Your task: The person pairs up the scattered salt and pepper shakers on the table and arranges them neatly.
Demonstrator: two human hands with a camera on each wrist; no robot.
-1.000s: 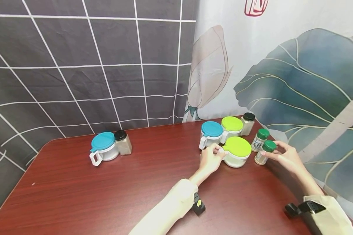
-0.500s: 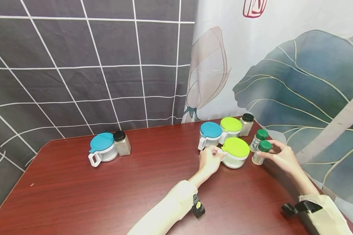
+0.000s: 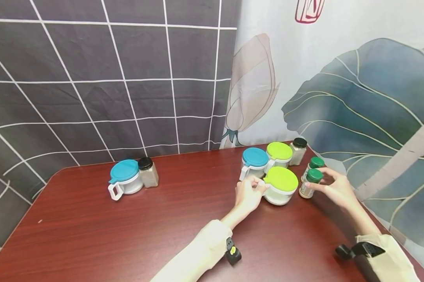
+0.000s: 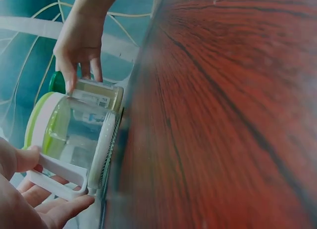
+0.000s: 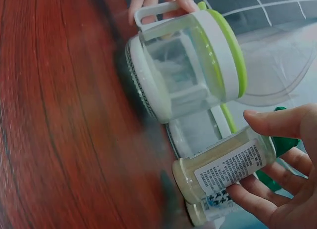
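My left hand pinches the white handle of a clear seasoning jar with a lime-green lid, which stands upright on the table. My right hand holds a green-capped spice bottle between thumb and fingers, just right of that jar; its label faces the right wrist camera. Behind it stands a second green-capped bottle, partly hidden. Close behind the gripped jar are a blue-lidded jar and another lime-lidded jar.
A black-capped shaker stands at the back right corner. Further left, another blue-lidded jar and a black-capped shaker sit side by side. Patterned cloth hangs along the back and right edges of the red-brown table.
The gripped lime-lidded jar has shifted slightly left and toward me. The spice bottle in my right hand has moved left too, and now covers more of the bottle behind it.
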